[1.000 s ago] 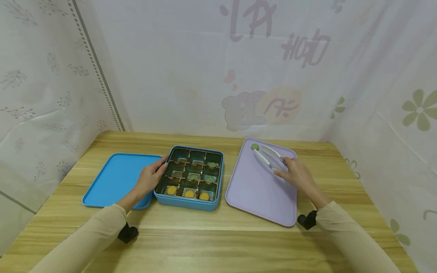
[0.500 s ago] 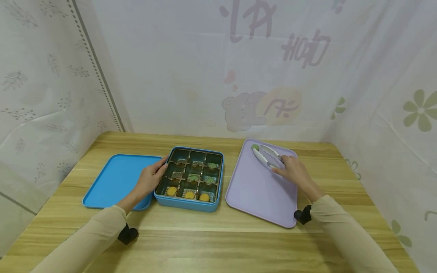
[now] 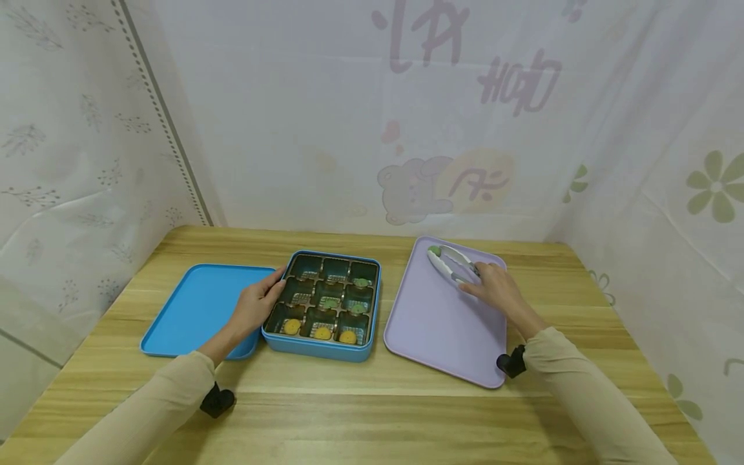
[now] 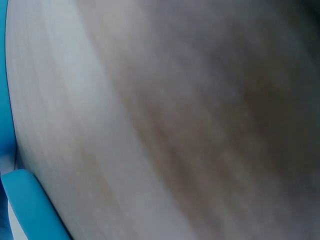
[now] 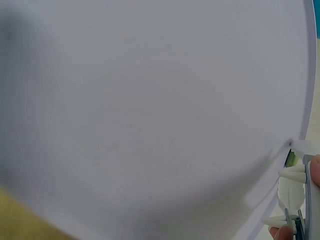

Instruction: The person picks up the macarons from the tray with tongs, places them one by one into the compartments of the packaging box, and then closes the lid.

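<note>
My left hand (image 3: 252,309) rests against the left side of a blue box (image 3: 318,349), its fingers extended along the wall. The box holds a dark, gold-edged divider (image 3: 310,282) with several compartments. Yellow round pieces (image 3: 322,332) lie in the front row. Green pieces (image 3: 357,309) sit in the middle, middle-right and back-right compartments. My right hand (image 3: 501,290) grips white-and-grey tongs (image 3: 443,267) over a lavender tray (image 3: 438,329). A small green round piece (image 3: 434,250) lies between the tong tips near the tray's far-left corner. The right wrist view shows the tongs (image 5: 292,192) partly.
A blue lid-like tray (image 3: 200,307) lies left of the box, partly behind my left hand and forearm. Everything stands on a wood-grain table (image 3: 325,413). A printed white curtain (image 3: 302,129) closes off the back and sides.
My right hand has moved slightly left and away from me. The tong tips have drawn together around the green piece. My left hand and the box have stayed in place.
</note>
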`<action>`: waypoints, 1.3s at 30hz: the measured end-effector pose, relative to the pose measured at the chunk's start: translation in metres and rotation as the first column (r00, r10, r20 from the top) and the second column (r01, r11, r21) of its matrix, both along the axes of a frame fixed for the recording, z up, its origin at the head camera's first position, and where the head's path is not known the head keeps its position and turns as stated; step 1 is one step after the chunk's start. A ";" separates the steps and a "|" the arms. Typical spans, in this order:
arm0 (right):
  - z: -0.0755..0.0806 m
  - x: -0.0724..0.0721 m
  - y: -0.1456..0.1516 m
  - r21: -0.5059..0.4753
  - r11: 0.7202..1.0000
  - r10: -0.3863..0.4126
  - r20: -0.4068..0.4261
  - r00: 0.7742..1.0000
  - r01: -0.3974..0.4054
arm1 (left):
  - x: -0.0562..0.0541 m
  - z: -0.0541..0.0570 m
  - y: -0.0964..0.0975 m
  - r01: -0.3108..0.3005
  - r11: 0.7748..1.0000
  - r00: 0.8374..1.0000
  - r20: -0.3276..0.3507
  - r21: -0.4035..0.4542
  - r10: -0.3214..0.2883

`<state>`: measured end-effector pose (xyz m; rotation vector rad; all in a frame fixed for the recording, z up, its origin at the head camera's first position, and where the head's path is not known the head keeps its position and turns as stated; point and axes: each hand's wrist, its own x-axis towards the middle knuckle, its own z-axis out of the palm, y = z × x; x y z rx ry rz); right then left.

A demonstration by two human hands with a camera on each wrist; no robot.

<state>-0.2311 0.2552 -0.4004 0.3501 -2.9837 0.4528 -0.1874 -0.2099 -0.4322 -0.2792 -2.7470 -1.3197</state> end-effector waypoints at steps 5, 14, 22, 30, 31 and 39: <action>-0.002 -0.002 0.001 -0.010 1.000 -0.001 -0.007 1.000 0.001 | 0.001 0.001 0.000 -0.003 1.000 1.000 0.001 0.002 0.003; -0.003 -0.003 0.000 -0.021 1.000 0.003 0.010 1.000 -0.003 | 0.001 0.001 0.001 -0.010 1.000 1.000 -0.009 -0.005 0.010; -0.003 -0.002 0.001 -0.031 0.999 -0.016 0.026 1.000 0.017 | 0.001 0.000 0.001 -0.001 1.000 1.000 -0.008 0.003 0.001; -0.001 0.000 0.006 -0.060 0.998 -0.008 0.024 1.000 0.010 | 0.001 0.001 0.000 0.006 1.000 1.000 -0.008 0.002 -0.006; -0.001 0.000 0.006 -0.061 0.998 -0.004 0.018 1.000 0.005 | 0.001 0.001 0.000 0.005 1.000 1.000 -0.008 0.000 -0.005; 0.007 0.006 0.002 -0.071 0.997 0.025 -0.024 0.999 -0.027 | 0.001 0.002 0.001 0.000 1.000 1.000 -0.015 0.004 0.000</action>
